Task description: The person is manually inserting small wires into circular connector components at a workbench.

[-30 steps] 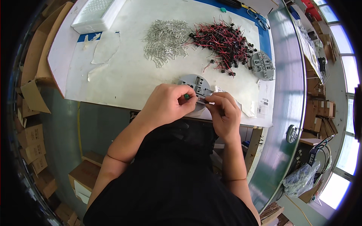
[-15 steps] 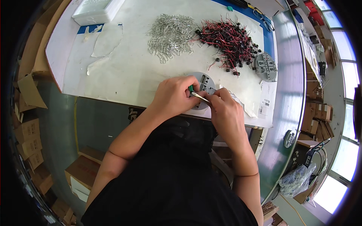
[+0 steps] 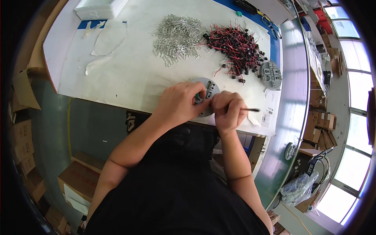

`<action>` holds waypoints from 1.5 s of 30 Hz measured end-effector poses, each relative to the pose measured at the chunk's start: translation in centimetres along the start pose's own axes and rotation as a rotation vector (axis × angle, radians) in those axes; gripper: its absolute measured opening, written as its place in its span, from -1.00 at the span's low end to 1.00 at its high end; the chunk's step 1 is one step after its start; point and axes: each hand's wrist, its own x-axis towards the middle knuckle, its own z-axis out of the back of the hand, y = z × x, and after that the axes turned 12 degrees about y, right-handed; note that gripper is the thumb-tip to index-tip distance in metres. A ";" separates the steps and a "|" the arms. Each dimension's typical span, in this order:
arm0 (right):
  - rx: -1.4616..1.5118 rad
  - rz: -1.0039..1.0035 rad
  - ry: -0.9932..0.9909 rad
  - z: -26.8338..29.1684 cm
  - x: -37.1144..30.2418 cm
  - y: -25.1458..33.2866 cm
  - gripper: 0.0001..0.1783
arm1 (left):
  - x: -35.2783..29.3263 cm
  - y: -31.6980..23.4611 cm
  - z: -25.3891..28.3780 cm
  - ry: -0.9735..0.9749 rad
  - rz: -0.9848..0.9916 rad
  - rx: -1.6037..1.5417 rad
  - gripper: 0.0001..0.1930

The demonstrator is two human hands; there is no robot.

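Note:
A round grey slotted disc [image 3: 212, 87] lies near the table's front edge, partly covered by my hands. My left hand [image 3: 181, 100] is curled over its left side, and a small green piece [image 3: 197, 98] shows between the thumb and bent forefinger. Close against it, my right hand [image 3: 228, 109] is closed around a slim metal tool [image 3: 252, 110] whose end sticks out to the right. Its fingertips meet near the left thumb over the disc; whatever they pinch there is hidden.
Beyond the hands lie a heap of clear or silvery bent clips [image 3: 178, 37] and a pile of black parts with red wires [image 3: 239, 49]. Another grey disc [image 3: 271, 75] sits at the right. A white foam box [image 3: 100, 8] stands far left; torn paper [image 3: 98, 64] is nearby.
The metal tool, pointing left at the green piece before, now points right out of my right fist. My right fingers have closed in beside my left thumb. The view has shifted slightly.

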 end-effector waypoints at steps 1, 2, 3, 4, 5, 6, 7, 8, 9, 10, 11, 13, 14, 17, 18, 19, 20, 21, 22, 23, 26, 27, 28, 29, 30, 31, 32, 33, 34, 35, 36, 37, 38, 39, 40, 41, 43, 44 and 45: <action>-0.044 0.085 0.053 0.1 -0.4 -0.5 -0.48 | -0.1 0.0 0.2 0.026 0.012 -0.013 -0.74; -0.089 0.171 0.105 0.1 -0.7 -0.9 -0.50 | -0.2 0.0 0.4 0.025 0.014 -0.014 -0.74; -0.089 0.170 0.106 0.3 -0.8 -1.0 -0.50 | -0.2 0.1 0.7 0.044 0.015 -0.045 -0.74; -0.043 0.126 0.080 0.2 -0.8 -0.6 -0.51 | -0.3 -0.1 1.1 0.062 0.011 -0.072 -0.73; 0.003 0.081 0.054 0.2 -0.8 -0.3 -0.51 | -0.4 -0.4 1.2 0.081 0.007 -0.099 -0.73; 0.049 0.033 0.030 -0.1 -0.3 0.0 -0.52 | -0.4 -0.3 1.2 0.079 0.006 -0.097 -0.73; 0.050 0.036 0.031 -0.2 0.5 0.6 -0.52 | -0.5 -0.2 1.2 0.064 -0.023 -0.096 -0.73; -0.054 -0.221 -0.023 0.0 1.5 1.7 -0.56 | -0.7 -0.2 1.0 0.048 -0.052 -0.094 -0.74; -0.147 -0.480 -0.066 -0.2 2.9 2.4 -0.61 | -1.1 0.1 1.0 0.023 -0.069 -0.085 -0.74; -0.440 -0.381 0.072 0.5 4.9 2.7 -0.70 | -1.1 0.1 0.7 0.021 -0.071 -0.087 -0.74; -0.724 -0.272 0.207 1.3 7.2 2.3 -0.79 | -1.1 -0.3 0.4 0.017 -0.063 -0.087 -0.75; -0.848 -0.292 0.316 3.0 10.3 0.6 -0.84 | -1.2 -1.0 -0.3 0.008 -0.047 -0.086 -0.76; -0.980 -0.313 0.426 3.5 11.4 0.0 -0.82 | -1.3 -1.0 -0.6 0.008 -0.052 -0.083 -0.76; -1.055 -0.479 0.452 2.2 12.5 -1.8 -0.79 | -1.6 -1.0 -1.3 -0.048 -0.063 -0.237 -0.83; -1.091 -0.564 0.466 1.7 12.7 -2.3 -0.77 | -1.6 -0.9 -1.0 -0.055 -0.063 -0.232 -0.83; -1.092 -0.561 0.467 1.5 12.6 -2.6 -0.77 | -1.9 -1.0 -0.5 -0.060 -0.069 -0.244 -0.84; -1.092 -0.525 0.460 1.4 12.3 -3.0 -0.78 | -2.1 -1.0 0.2 -0.064 -0.076 -0.257 -0.85; -1.089 -0.487 0.455 1.2 12.1 -3.5 -0.78 | -2.4 -0.9 0.9 -0.070 -0.081 -0.267 -0.86; -1.085 -0.450 0.449 1.1 12.0 -3.7 -0.79 | -2.7 -0.7 1.5 -0.074 -0.080 -0.263 -0.86; -1.083 -0.446 0.450 1.0 11.8 -3.7 -0.79 | -3.1 -0.6 2.1 -0.072 -0.062 -0.263 -0.86; -1.026 -0.428 0.463 1.5 11.5 -3.1 -0.79 | -3.6 -0.2 3.5 -0.070 -0.027 -0.262 -0.84; -1.026 -0.425 0.463 1.7 11.5 -3.0 -0.79 | -3.7 0.0 3.9 -0.070 0.006 -0.293 -0.83; -1.002 -0.392 0.456 2.0 11.4 -2.9 -0.80 | -3.6 0.1 4.2 -0.069 0.038 -0.325 -0.83; -0.980 -0.358 0.449 2.3 11.3 -2.8 -0.80 | -3.5 0.3 4.4 -0.068 0.070 -0.358 -0.82; -0.959 -0.326 0.441 2.6 11.3 -2.5 -0.81 | -3.4 0.4 4.5 -0.069 0.068 -0.359 -0.82; -0.958 -0.323 0.445 2.7 11.3 -2.0 -0.81 | -3.2 0.5 4.6 -0.076 0.029 -0.318 -0.80; -0.799 -0.433 0.390 2.7 11.4 -1.2 -0.83 | -3.1 0.7 4.7 -0.083 -0.010 -0.277 -0.78; -0.637 -0.538 0.333 2.7 11.5 -0.3 -0.84 | -3.0 0.8 4.8 -0.089 -0.049 -0.235 -0.76; -0.475 -0.639 0.272 2.9 11.4 0.2 -0.85 | -2.9 0.9 4.7 -0.090 -0.051 -0.236 -0.76; -0.476 -0.638 0.272 3.3 11.3 0.5 -0.85 | -2.7 1.0 4.6 -0.103 -0.072 -0.224 -0.75; -0.401 -0.678 0.261 3.7 11.1 0.7 -0.86 | -2.6 1.0 4.4 -0.116 -0.093 -0.213 -0.73; -0.325 -0.716 0.249 4.0 10.9 0.8 -0.86 | -2.4 1.1 4.3 -0.129 -0.114 -0.201 -0.72; -0.249 -0.754 0.236 4.2 10.8 0.9 -0.86 | -2.3 1.0 4.2 -0.129 -0.115 -0.201 -0.72; -0.249 -0.753 0.231 4.1 10.7 1.0 -0.86 | -2.2 1.0 4.1 -0.123 -0.105 -0.209 -0.71; -0.319 -0.738 0.227 3.9 10.5 0.9 -0.85 | -2.1 0.9 4.0 -0.117 -0.096 -0.216 -0.71; -0.389 -0.723 0.223 3.5 10.3 0.9 -0.83 | -2.0 0.8 3.8 -0.111 -0.085 -0.224 -0.71; -0.459 -0.708 0.215 3.5 10.1 0.9 -0.81 | -1.7 0.8 3.6 -0.098 -0.076 -0.237 -0.71; -0.513 -0.689 0.237 3.5 10.0 0.8 -0.81 | -1.6 0.8 3.5 -0.092 -0.062 -0.248 -0.70; -0.568 -0.669 0.259 3.5 10.0 0.7 -0.81 | -1.5 0.9 3.4 -0.085 -0.049 -0.260 -0.70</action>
